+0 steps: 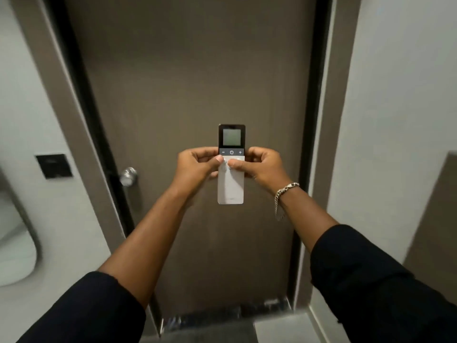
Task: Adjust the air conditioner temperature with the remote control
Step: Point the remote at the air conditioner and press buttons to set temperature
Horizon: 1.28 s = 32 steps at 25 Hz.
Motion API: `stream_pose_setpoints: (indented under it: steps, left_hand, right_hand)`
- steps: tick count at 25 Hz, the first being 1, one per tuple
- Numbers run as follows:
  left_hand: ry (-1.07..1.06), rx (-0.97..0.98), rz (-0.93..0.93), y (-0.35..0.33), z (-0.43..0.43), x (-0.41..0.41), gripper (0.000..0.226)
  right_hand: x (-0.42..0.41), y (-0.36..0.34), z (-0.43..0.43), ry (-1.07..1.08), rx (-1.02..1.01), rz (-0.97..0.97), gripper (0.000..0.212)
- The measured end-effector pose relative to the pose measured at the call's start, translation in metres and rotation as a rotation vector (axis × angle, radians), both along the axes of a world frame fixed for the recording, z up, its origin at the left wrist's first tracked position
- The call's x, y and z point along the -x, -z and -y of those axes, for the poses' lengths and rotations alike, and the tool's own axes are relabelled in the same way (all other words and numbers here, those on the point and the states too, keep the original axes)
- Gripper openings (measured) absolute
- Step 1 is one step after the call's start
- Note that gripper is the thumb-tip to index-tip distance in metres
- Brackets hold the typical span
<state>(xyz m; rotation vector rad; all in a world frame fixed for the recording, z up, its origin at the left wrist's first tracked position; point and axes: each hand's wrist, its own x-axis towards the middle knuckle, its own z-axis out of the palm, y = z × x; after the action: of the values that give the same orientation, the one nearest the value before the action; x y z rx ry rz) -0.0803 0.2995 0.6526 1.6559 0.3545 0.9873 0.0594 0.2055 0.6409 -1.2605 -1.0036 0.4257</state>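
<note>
Closed brown door (188,82) fills the bkgd. Remote control (231,164) held up in front of it, centred btwn both hands, long axis vertical, screen end pointing up. Left hand (197,167) and right hand (262,167) curl round its sides, equally near, both thumbs on white part just below the −/+ row.

Both arms extended forward, dark sleeves pushed up the forearms. Left hand (195,167) at 9 o'clock and right hand (262,167) at 3 o'clock, fingers curled closed; thumb tips nearly touching at centre. Right wrist carries a silver chain bracelet (284,194).
</note>
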Motion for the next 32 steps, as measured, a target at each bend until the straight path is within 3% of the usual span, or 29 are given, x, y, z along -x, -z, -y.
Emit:
stream_pose_setpoints:
  steps: [4, 8, 13, 20, 24, 32]
  left_hand:
    - [0.01, -0.145, 0.109, -0.077, 0.002, 0.035, 0.019]
    - [0.015, -0.294, 0.184, -0.143, 0.014, 0.06, 0.013]
    - [0.026, -0.396, 0.226, -0.194, 0.029, 0.076, 0.013]
    - [0.033, -0.47, 0.28, -0.235, 0.044, 0.089, 0.013]
    - [0.063, -0.503, 0.312, -0.248, 0.046, 0.096, 0.014]
    - [0.102, -0.53, 0.338, -0.26, 0.047, 0.102, 0.014]
  right_hand:
    - [0.023, -0.082, -0.003, -0.081, -0.128, 0.084, 0.034]
    - [0.041, -0.147, 0.006, -0.177, -0.271, 0.13, 0.027]
    - [0.055, -0.198, 0.02, -0.203, -0.338, 0.171, 0.038]
    - [0.07, -0.241, 0.038, -0.241, -0.438, 0.237, 0.022]
    - [0.077, -0.256, 0.044, -0.263, -0.464, 0.253, 0.043]
    - [0.08, -0.269, 0.052, -0.258, -0.479, 0.312, 0.041]
